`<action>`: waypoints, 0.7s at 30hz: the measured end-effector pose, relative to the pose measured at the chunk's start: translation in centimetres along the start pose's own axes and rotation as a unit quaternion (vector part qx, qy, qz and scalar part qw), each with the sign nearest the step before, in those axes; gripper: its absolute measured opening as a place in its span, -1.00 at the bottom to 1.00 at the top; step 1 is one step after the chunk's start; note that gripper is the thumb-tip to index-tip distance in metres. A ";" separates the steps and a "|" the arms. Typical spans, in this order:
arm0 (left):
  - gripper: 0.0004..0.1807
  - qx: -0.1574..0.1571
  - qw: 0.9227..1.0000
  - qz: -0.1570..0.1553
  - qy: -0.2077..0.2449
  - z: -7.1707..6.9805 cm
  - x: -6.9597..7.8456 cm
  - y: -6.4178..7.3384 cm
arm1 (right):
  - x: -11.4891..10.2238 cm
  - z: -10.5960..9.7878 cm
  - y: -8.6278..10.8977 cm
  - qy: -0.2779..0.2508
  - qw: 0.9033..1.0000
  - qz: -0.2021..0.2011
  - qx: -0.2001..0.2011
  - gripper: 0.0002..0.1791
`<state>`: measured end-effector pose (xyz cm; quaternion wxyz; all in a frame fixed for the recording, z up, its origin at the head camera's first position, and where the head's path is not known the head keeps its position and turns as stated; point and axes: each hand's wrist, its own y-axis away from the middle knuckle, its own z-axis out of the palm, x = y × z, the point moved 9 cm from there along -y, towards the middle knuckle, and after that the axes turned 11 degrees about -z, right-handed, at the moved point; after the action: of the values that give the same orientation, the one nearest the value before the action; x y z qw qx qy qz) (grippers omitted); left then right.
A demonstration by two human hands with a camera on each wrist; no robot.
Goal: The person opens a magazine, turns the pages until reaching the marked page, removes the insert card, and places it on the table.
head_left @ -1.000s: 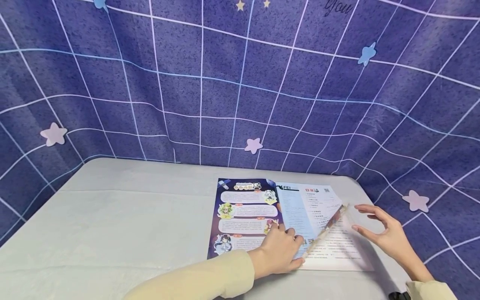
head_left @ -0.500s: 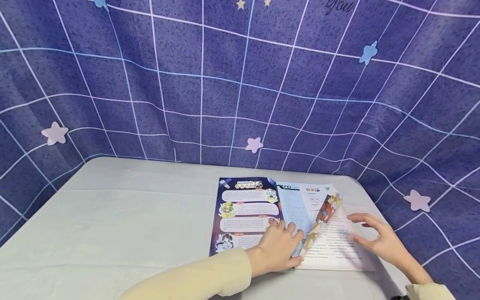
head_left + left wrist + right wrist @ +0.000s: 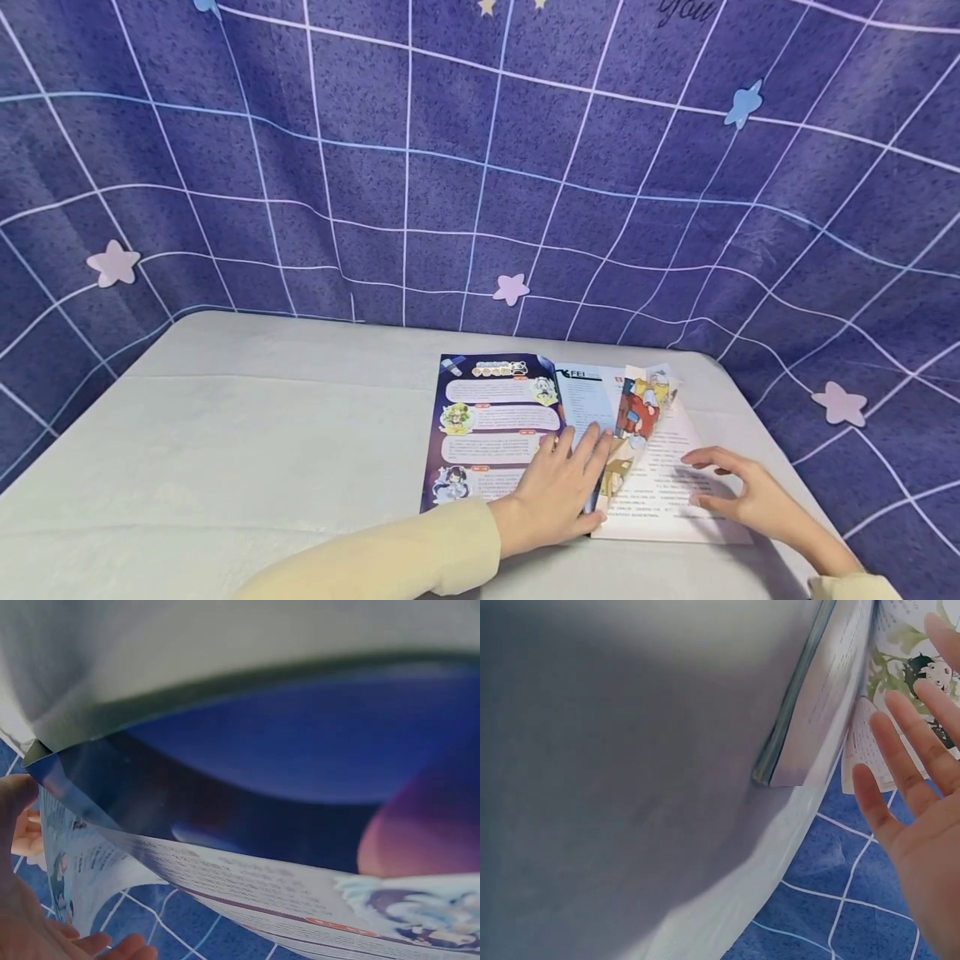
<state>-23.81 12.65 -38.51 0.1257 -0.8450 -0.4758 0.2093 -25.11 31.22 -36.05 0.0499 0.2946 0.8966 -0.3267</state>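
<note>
An open magazine (image 3: 491,417) lies on the table in the head view, its left page dark purple with cartoon figures. My left hand (image 3: 555,492) rests across it near the spine, fingers extended. Right of those fingers a page (image 3: 637,417) with a colourful picture stands raised and curved over the right half; it also shows in the right wrist view as an illustrated page (image 3: 900,645). Over the lower right page (image 3: 660,500) is my right hand (image 3: 750,496), thumb and fingers apart with nothing between them. In the right wrist view its fingers (image 3: 904,761) are spread.
The magazine is on the right part of a table (image 3: 247,442) covered in pale grey cloth. Behind and to the right hangs a blue-purple grid curtain (image 3: 360,192) with star prints.
The raised page has swung left toward the spine, showing more of its picture. My right hand has shifted slightly left and down; my left fingers have straightened on the magazine.
</note>
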 end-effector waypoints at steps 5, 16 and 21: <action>0.11 -0.010 1.000 -0.005 -0.003 0.1 0.0 0.1 | 1.2 0.8 1.0 -0.010 1.000 0.005 -0.017 -0.49; 0.08 0.004 1.000 -0.004 0.004 0.1 -0.1 0.1 | 0.9 1.3 1.3 -0.008 0.999 0.011 -0.044 -0.48; -0.06 -0.006 1.000 0.004 -0.002 0.3 0.0 0.2 | 0.4 1.5 1.5 -0.016 0.999 -0.021 -0.042 -0.43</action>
<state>-23.77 12.55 -38.84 0.1189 -0.8472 -0.4740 0.2082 -24.73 31.36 -38.16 0.0701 0.2684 0.9146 -0.2942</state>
